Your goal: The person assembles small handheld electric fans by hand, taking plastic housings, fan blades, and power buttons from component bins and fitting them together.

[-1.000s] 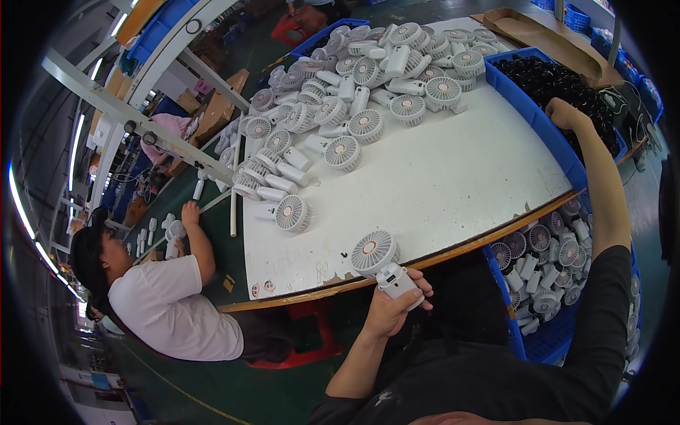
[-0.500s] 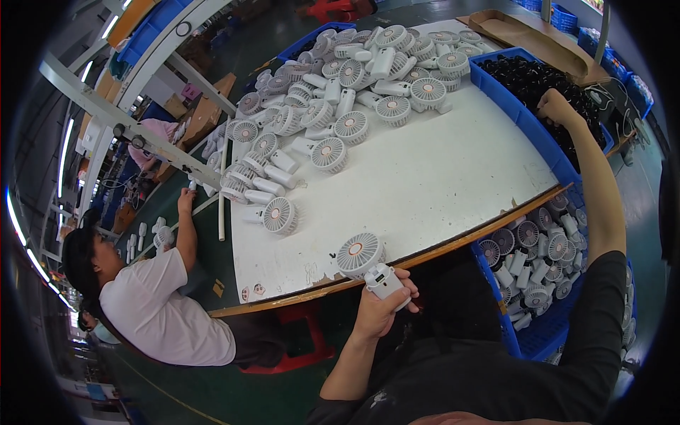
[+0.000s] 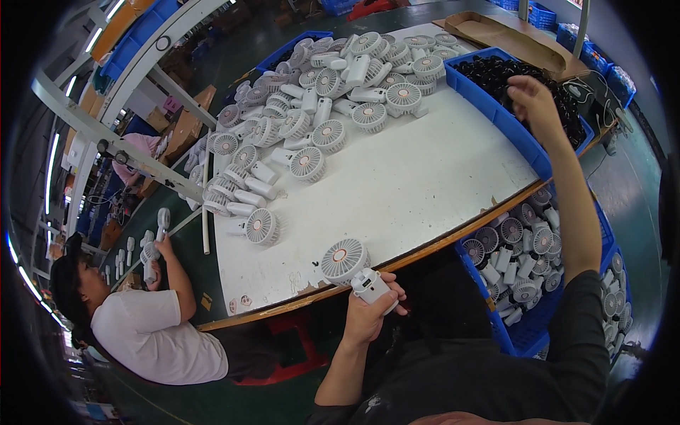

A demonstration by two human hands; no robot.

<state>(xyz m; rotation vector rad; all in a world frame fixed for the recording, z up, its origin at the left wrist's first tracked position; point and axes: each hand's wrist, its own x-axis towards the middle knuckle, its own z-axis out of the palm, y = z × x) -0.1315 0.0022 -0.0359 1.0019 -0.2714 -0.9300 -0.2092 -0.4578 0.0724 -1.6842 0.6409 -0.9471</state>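
My left hand (image 3: 368, 304) is closed around the white handle of a small handheld fan (image 3: 344, 261). The fan's round grille, with a copper-coloured centre, rests at the table's front edge. Over the right side, my right hand (image 3: 531, 106) is above a blue bin (image 3: 489, 95) full of small black looped pieces (image 3: 496, 71). Its fingers are curled together; whatever they hold, if anything, cannot be made out. A large heap of similar white fans (image 3: 328, 136) covers the far and left parts of the white table (image 3: 397, 184).
Below the table's right edge, a blue crate (image 3: 520, 340) holds more fans, with another pile of fans (image 3: 615, 304) beside it. A co-worker (image 3: 149, 326) sits at the left, holding fans. A metal frame post (image 3: 120, 149) stands at the left; an open cardboard tray (image 3: 503, 42) lies behind.
My right hand has lifted a little from the black pieces and shifted left, its fingers turned. The left hand still grips the fan. The co-worker has raised a fan. The whole view has shifted slightly.
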